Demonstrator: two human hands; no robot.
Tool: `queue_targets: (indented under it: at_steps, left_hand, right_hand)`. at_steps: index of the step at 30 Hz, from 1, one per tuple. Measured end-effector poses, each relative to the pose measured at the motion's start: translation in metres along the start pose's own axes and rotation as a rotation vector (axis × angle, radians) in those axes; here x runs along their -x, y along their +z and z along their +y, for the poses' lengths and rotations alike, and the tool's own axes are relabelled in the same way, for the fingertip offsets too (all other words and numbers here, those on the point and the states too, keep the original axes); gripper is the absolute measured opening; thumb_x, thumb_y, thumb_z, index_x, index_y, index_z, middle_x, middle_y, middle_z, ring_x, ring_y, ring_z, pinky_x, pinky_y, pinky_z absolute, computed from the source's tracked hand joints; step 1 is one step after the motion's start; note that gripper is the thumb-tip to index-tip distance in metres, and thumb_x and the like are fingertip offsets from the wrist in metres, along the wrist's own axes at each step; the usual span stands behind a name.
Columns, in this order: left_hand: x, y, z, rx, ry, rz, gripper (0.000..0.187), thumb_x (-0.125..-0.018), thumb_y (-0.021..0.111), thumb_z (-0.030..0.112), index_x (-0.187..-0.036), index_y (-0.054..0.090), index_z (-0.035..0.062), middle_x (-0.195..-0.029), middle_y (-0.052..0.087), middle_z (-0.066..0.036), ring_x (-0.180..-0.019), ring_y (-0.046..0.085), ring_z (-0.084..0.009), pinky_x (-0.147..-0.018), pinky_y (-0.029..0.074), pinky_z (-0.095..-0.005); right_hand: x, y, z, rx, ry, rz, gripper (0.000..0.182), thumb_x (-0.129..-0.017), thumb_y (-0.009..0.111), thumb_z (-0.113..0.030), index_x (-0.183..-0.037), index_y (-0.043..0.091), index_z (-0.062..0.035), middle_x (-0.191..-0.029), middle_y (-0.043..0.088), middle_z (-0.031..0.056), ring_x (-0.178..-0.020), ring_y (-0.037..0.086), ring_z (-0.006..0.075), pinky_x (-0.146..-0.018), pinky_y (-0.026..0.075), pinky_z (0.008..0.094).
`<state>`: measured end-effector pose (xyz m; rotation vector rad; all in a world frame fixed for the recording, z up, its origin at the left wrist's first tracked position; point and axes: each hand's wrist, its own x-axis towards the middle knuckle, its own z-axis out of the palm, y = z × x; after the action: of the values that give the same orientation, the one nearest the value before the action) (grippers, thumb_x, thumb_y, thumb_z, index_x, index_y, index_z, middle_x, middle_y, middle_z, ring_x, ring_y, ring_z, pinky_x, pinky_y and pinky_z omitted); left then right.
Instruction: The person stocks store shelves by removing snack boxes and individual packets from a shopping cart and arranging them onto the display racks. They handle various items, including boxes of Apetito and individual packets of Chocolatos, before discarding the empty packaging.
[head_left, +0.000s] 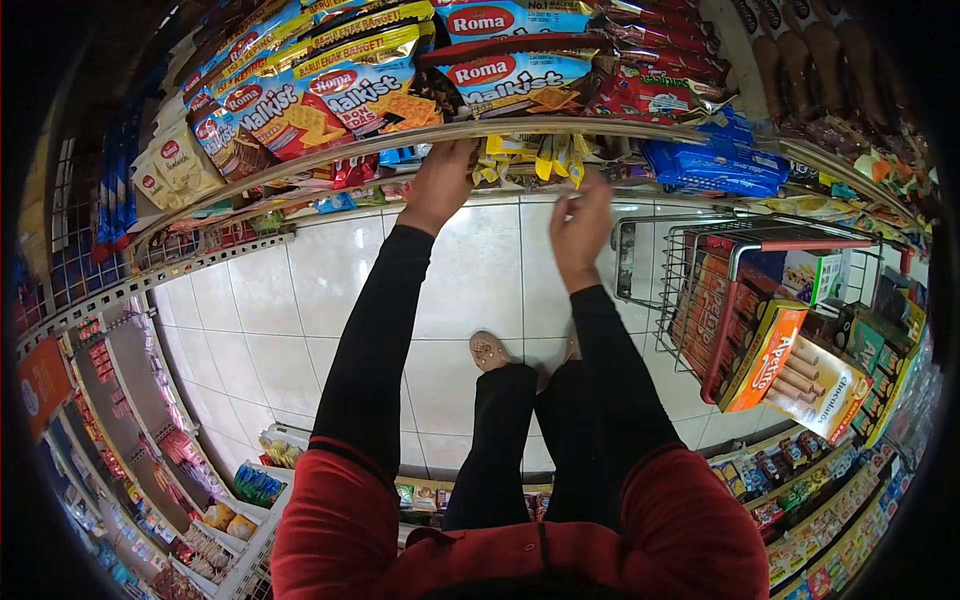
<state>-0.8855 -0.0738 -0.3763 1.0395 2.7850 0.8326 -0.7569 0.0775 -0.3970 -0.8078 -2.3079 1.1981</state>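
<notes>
My left hand reaches under the front edge of the upper shelf, beside small yellow packets on the shelf below. Its fingertips are hidden by the shelf edge and packets. On the other side of these packets is my right hand, slightly blurred, with its fingers curled in. Whether anything is between them I cannot make out. Above the hands, blue and yellow Roma Malkist cracker packs fill the upper shelf. Blue packs lie to the right of my right hand.
A wire shopping cart with red trim stands at the right. Next to it are Apetito boxes and a chocolate wafer-roll box. Stocked shelves line the left side, and white floor tiles lie below my hands.
</notes>
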Motion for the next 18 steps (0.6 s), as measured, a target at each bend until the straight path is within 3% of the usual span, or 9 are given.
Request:
queue_targets:
  at_steps: [2, 3, 5, 7, 10, 11, 12, 15, 18]
  left_hand:
    - [0.01, -0.009, 0.014, 0.071, -0.093, 0.17, 0.038, -0.068, 0.057, -0.007, -0.105, 0.052, -0.0023, -0.1, 0.057, -0.019, -0.098, 0.052, -0.04, -0.084, 0.043, -0.0454]
    - [0.018, -0.009, 0.016, 0.07, -0.091, 0.169, 0.038, -0.068, 0.057, -0.007, -0.105, 0.052, -0.0023, -0.1, 0.057, -0.019, -0.098, 0.052, -0.04, -0.084, 0.043, -0.0454]
    - [0.036, -0.005, 0.017, -0.013, -0.045, 0.344, 0.035, -0.068, 0.06, -0.002, -0.102, 0.055, 0.0038, -0.101, 0.055, -0.014, -0.094, 0.053, -0.0349, -0.082, 0.045, -0.0425]
    - [0.052, 0.006, 0.033, 0.025, 0.066, 0.299, 0.032, -0.067, 0.06, -0.002, -0.098, 0.057, 0.0045, -0.1, 0.055, -0.013, -0.092, 0.053, -0.0328, -0.083, 0.045, -0.0413]
    - [0.048, 0.022, 0.064, 0.163, 0.297, 0.097, 0.029, -0.066, 0.06, -0.004, -0.093, 0.06, 0.0051, -0.101, 0.054, -0.01, -0.099, 0.052, -0.0298, -0.088, 0.042, -0.0423]
    - [0.04, 0.026, 0.075, 0.083, 0.313, 0.063, 0.04, -0.066, 0.06, -0.001, -0.106, 0.058, 0.0052, -0.104, 0.054, -0.011, -0.105, 0.05, -0.0306, -0.091, 0.04, -0.0415]
    - [0.033, 0.032, 0.082, 0.084, 0.313, 0.063, 0.04, -0.066, 0.06, -0.001, -0.106, 0.058, 0.0052, -0.104, 0.054, -0.011, -0.105, 0.05, -0.0306, -0.091, 0.04, -0.0415]
    - [0.018, 0.042, 0.088, -0.23, 0.225, 0.025, 0.064, -0.07, 0.058, 0.004, -0.131, 0.042, 0.0058, -0.11, 0.05, -0.013, -0.112, 0.044, -0.0328, -0.091, 0.039, -0.0436]
    - [0.016, 0.043, 0.09, -0.264, 0.182, 0.05, 0.063, -0.07, 0.058, 0.004, -0.131, 0.043, 0.0072, -0.108, 0.049, -0.015, -0.107, 0.046, -0.0329, -0.088, 0.039, -0.0443]
  right_hand:
    - [-0.023, -0.02, -0.001, 0.176, -0.041, -0.008, 0.037, -0.079, 0.06, -0.01, -0.113, 0.047, -0.0029, -0.097, 0.054, 0.0204, -0.071, 0.061, 0.0363, -0.061, 0.051, 0.0428]
    - [-0.034, -0.025, 0.001, 0.354, -0.083, -0.015, 0.038, -0.079, 0.06, -0.011, -0.113, 0.047, -0.002, -0.094, 0.056, 0.021, -0.071, 0.061, 0.0357, -0.061, 0.051, 0.0427]
    - [-0.055, -0.023, 0.011, 0.415, -0.101, -0.07, 0.037, -0.079, 0.06, -0.012, -0.113, 0.048, -0.0022, -0.088, 0.059, 0.0206, -0.071, 0.062, 0.0352, -0.06, 0.051, 0.0426]
    - [-0.067, -0.021, 0.02, 0.544, -0.201, -0.124, 0.029, -0.08, 0.059, -0.011, -0.108, 0.055, -0.0017, -0.074, 0.062, 0.019, -0.07, 0.062, 0.0344, -0.06, 0.05, 0.0426]
    - [-0.066, -0.022, 0.014, 0.457, -0.298, -0.09, 0.023, -0.079, 0.059, -0.008, -0.1, 0.057, 0.0001, -0.074, 0.06, 0.0215, -0.069, 0.061, 0.0386, -0.059, 0.049, 0.045]
    - [-0.065, -0.023, 0.012, 0.383, -0.333, -0.052, 0.018, -0.079, 0.059, -0.008, -0.095, 0.058, 0.0, -0.072, 0.059, 0.0219, -0.069, 0.06, 0.0385, -0.058, 0.048, 0.045]
    - [-0.065, -0.024, 0.011, 0.384, -0.333, -0.052, 0.018, -0.079, 0.059, -0.008, -0.095, 0.058, 0.0, -0.072, 0.059, 0.0219, -0.069, 0.06, 0.0385, -0.058, 0.048, 0.045]
    - [-0.063, -0.027, 0.01, 0.426, -0.382, -0.123, 0.014, -0.08, 0.055, -0.007, -0.092, 0.059, -0.0013, -0.068, 0.061, 0.018, -0.064, 0.063, 0.0332, -0.057, 0.05, 0.0413]
    - [-0.063, -0.032, 0.005, 0.443, -0.427, -0.151, 0.01, -0.079, 0.053, -0.006, -0.087, 0.058, -0.0019, -0.066, 0.061, 0.0175, -0.061, 0.063, 0.0325, -0.054, 0.051, 0.041]
